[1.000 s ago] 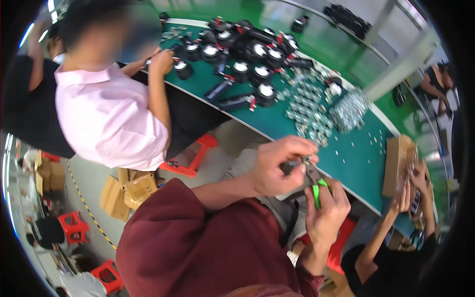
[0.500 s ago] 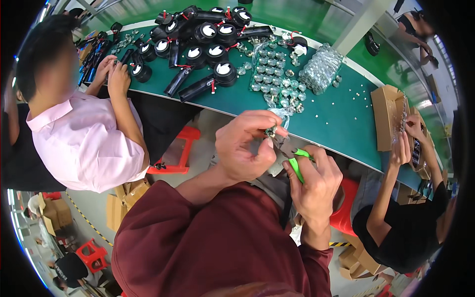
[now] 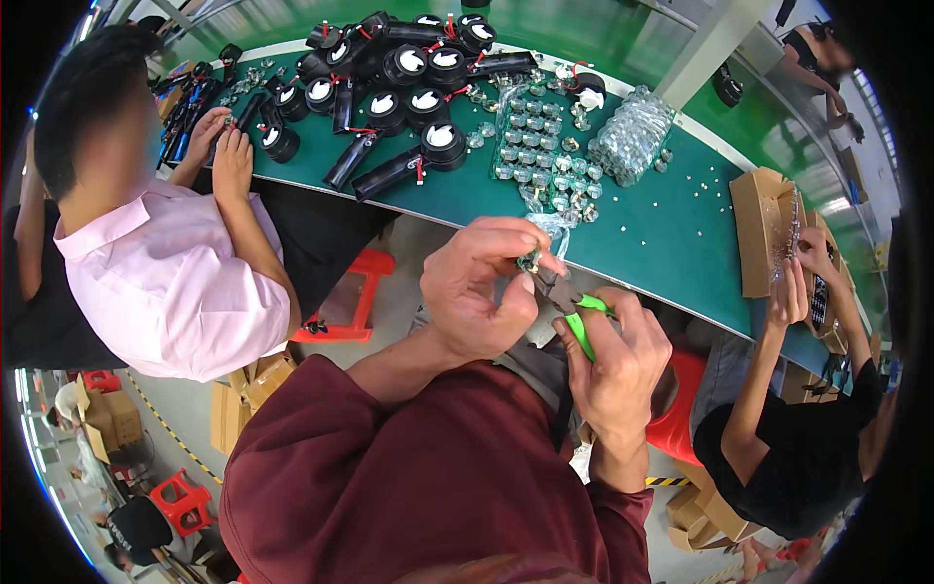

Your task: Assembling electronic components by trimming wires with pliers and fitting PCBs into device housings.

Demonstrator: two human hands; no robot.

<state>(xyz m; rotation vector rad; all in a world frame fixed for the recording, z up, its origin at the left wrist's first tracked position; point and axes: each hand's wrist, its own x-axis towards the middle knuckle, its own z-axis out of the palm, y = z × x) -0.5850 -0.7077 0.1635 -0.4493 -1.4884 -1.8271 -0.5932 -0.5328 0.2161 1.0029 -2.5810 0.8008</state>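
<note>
Between the thumb and fingers of my left hand (image 3: pixel 484 292) is a small electronic part (image 3: pixel 528 260) with a greenish, metallic look; the fingers cover much of it. My right hand (image 3: pixel 623 355) is wrapped round the bright green handles of a pair of pliers or cutters (image 3: pixel 581 331). The dark metal jaws lie at the part, close to my left fingertips; whether they grip it I cannot tell. Both hands are held in front of the table's near edge. Just beyond them, rows of similar small clear-and-metal parts (image 3: pixel 530 146) lie on the green table (image 3: pixel 671 258).
Black tubular housings with round white-marked ends (image 3: pixel 389 107) are heaped at the back. A bubble-wrapped bundle (image 3: pixel 632 134) lies right of the parts. One co-worker in a pink shirt (image 3: pixel 180 282) sits left; another in black (image 3: pixel 788 448) works right, by a cardboard box (image 3: pixel 764 234).
My left hand has shifted slightly left with the part, and more of the tool's jaws shows between my hands. The pink-shirted co-worker's hands have moved a little.
</note>
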